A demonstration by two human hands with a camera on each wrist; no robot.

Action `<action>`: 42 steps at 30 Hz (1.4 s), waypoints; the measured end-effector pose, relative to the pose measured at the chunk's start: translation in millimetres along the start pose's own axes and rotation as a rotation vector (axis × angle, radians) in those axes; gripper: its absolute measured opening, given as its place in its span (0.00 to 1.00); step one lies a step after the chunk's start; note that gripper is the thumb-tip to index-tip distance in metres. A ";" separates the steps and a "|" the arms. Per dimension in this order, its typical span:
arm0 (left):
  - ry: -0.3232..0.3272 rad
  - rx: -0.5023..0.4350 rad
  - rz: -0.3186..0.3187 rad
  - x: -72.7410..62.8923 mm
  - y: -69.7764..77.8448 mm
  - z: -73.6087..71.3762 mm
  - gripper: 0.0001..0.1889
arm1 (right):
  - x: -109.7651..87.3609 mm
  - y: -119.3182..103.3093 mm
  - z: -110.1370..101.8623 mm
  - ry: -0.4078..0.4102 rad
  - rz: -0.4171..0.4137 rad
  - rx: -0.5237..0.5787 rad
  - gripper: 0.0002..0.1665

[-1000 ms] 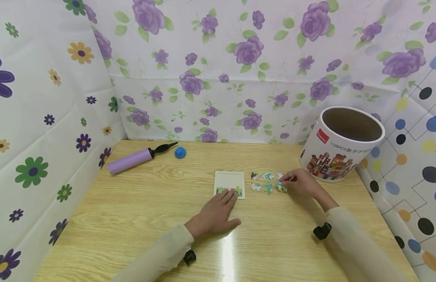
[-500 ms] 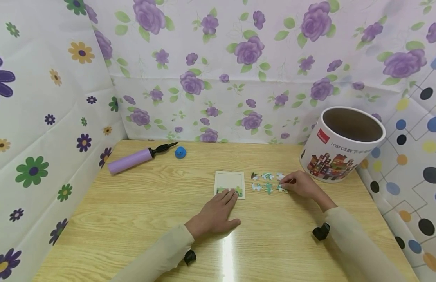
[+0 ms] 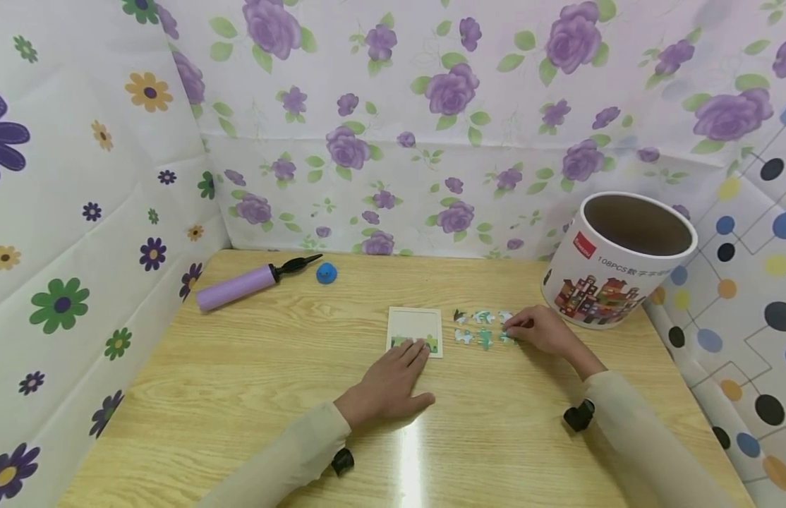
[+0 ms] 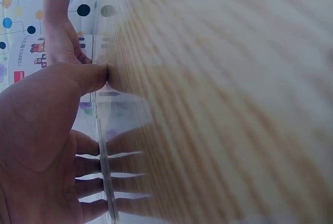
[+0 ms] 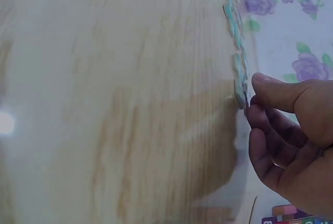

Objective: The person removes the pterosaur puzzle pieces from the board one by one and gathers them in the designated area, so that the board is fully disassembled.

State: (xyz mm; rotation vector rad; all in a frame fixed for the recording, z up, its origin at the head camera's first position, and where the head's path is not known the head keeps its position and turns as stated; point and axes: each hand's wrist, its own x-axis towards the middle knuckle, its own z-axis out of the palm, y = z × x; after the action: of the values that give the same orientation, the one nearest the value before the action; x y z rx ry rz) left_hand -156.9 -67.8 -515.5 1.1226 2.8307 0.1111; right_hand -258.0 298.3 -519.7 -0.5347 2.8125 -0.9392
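My left hand (image 3: 393,384) lies flat with straight fingers, its fingertips on the lower edge of a square puzzle board (image 3: 415,322). A strip of green puzzle pieces fills the bottom of that board. To its right, several loose jigsaw pieces (image 3: 485,339) lie in two rows. My right hand (image 3: 539,330) is at the right end of these rows, its thumb and forefinger pinching a puzzle piece (image 3: 505,317) in the far row. The fingers partly cover that piece. In the right wrist view, thumb and curled fingers meet at the edge of the pieces (image 5: 238,78).
A large white bucket (image 3: 596,282) stands at the table's back right, just beyond my right hand. At the back left lie a purple hand pump (image 3: 237,288) and a small blue toy (image 3: 326,273). Patterned cloth walls (image 3: 380,141) enclose the wooden table (image 3: 240,367).
My right hand shifts only slightly over the right-end pieces, a little towards me and then slightly back. The left hand stays still on the board.
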 end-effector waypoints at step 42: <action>-0.042 0.143 -0.015 -0.8 19.5 0.8 0.46 | 76.2 -123.1 73.1 -0.196 -0.252 0.040 0.11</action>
State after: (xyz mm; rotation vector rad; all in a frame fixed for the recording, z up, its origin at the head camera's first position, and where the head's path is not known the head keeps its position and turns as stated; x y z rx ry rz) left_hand -143.0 -54.1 -514.2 1.1159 2.8471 -0.1165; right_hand -276.3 137.9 -504.7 -0.9376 2.5876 -0.9256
